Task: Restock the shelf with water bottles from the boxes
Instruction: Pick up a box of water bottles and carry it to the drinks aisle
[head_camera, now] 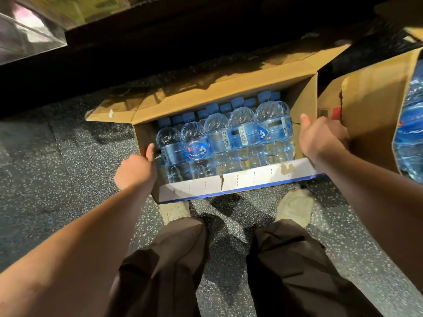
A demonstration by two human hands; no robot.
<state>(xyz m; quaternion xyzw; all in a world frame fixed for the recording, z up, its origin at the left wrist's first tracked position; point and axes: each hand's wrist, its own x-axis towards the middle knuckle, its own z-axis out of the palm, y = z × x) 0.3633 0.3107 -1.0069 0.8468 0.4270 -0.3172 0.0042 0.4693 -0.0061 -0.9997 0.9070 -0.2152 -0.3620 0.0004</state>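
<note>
An open cardboard box [238, 179] sits on the floor in front of my feet, packed with several water bottles [219, 138] that have blue caps and blue labels. My left hand [135, 168] grips the box's left end wall, thumb up along the edge, fingers hidden behind the cardboard. My right hand [320, 138] grips the right end wall the same way, thumb pointing up. The box flaps are folded outward. The shelf [160, 30] is a dark recess beyond the box.
A second open box [370, 106] with more bottles [409, 133] stands at the right, touching the first. A clear plastic bin [27, 28] sits upper left. My shoes [295, 209] stand on speckled dark floor just behind the box.
</note>
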